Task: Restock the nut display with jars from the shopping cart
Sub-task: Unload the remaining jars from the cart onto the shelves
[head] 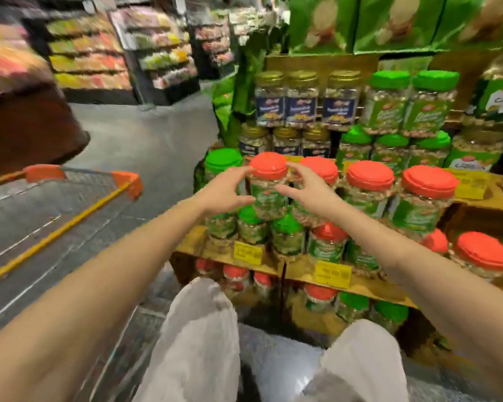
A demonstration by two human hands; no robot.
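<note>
Red-lidded jar [268, 195] stands between left grip [226, 190] and right grip [306, 190], both spread wide just beside its sides.

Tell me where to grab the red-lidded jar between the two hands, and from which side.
Grip the red-lidded jar on its clear body just under the lid, with the left hand and right hand on opposite flanks, coming from the front. It stands upright atop green-lidded jars, and its body looks too wide for one hand.
</note>
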